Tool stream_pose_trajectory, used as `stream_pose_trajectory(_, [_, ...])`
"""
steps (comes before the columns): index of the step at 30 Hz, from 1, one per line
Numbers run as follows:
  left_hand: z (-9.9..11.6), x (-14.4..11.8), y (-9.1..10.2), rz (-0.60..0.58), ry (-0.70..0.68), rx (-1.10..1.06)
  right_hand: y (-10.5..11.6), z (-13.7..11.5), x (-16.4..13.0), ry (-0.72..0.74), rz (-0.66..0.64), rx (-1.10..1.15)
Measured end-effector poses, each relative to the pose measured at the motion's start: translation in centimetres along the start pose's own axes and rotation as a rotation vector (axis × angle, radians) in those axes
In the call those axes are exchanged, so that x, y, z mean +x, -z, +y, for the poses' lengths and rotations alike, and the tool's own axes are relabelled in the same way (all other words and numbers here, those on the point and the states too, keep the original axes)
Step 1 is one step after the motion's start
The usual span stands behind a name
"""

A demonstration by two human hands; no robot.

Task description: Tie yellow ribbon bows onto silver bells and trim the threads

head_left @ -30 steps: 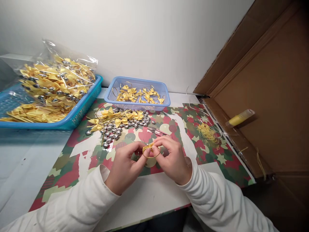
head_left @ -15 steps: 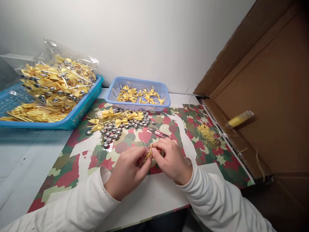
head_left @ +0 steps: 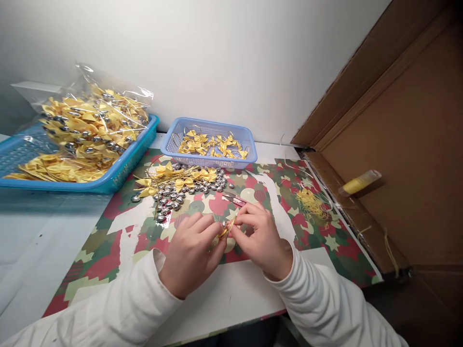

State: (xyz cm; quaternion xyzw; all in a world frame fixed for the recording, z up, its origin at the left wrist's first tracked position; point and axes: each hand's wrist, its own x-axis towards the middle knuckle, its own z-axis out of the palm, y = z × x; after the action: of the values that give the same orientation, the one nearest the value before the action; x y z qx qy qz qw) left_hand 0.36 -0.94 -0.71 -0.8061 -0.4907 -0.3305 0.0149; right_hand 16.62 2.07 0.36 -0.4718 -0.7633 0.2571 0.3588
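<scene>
My left hand (head_left: 193, 255) pinches a small yellow ribbon bow (head_left: 223, 233) between thumb and fingers, most of it hidden by the fingertips. A shiny silver bead (head_left: 224, 224) shows at the top of the bow. Close beside it, my right hand (head_left: 263, 241) is closed on a thin gold cord (head_left: 232, 221) that runs to the bow. Just beyond my right fingers lies a pair of thread snips (head_left: 235, 199), partly covered by the hand. Farther off are loose silver beads (head_left: 172, 200) and yellow bows with gold cords (head_left: 167, 171).
A small blue basket (head_left: 210, 121) with corded bows stands against the wall. On the left, a larger blue basket (head_left: 119, 176) holds ribbons and a clear bag (head_left: 94, 115) of bows. Yellow thread scraps (head_left: 311, 202) lie right, near a cardboard panel (head_left: 405, 120) with a yellow-filled tube (head_left: 360, 183).
My hands have shifted slightly right and the right fingers have drawn a little away from the left. A silver bead now shows between them. The view has turned slightly.
</scene>
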Motion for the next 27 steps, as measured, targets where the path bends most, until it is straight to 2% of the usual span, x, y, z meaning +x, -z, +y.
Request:
stream_pose_trajectory(4, [0.1, 0.1, 0.1, 0.044, -0.038, 0.000, -0.2, -0.2, -0.1, 0.013, 0.065, -0.026])
stream_pose_trajectory(8, [0.2, 0.3, 0.2, 0.027, -0.011, -0.118, -0.3, -0.3, 0.0, -0.039, 0.080, 0.184])
stream_pose_trajectory(10, [0.2, 0.3, 0.3, 0.025, 0.052, -0.151, -0.1, -0.2, 0.1, -0.087, -0.016, 0.314])
stream_pose_trajectory(12, [0.1, 0.3, 0.3, 0.012, 0.099, -0.212, 0.3, 0.0, 0.4, -0.105, -0.186, 0.381])
stream_pose_trajectory(14, [0.1, 0.3, 0.3, -0.003, 0.125, -0.272, 1.1, 0.2, 0.7, -0.084, -0.343, 0.376])
stream_pose_trajectory(19, [-0.7, 0.5, 0.2, 0.025, 0.153, -0.258, 3.6, 0.3, 1.7, 0.001, -0.596, 0.343])
stream_pose_trajectory(23, [-1.3, 0.6, 0.2, 0.076, 0.160, -0.241, 4.6, 0.0, 1.9, -0.005, -0.550, 0.371])
stream_pose_trajectory(27, [-1.3, 0.6, 0.1, 0.072, 0.154, -0.207, 3.9, -0.3, 1.5, 0.134, -0.577, 0.438])
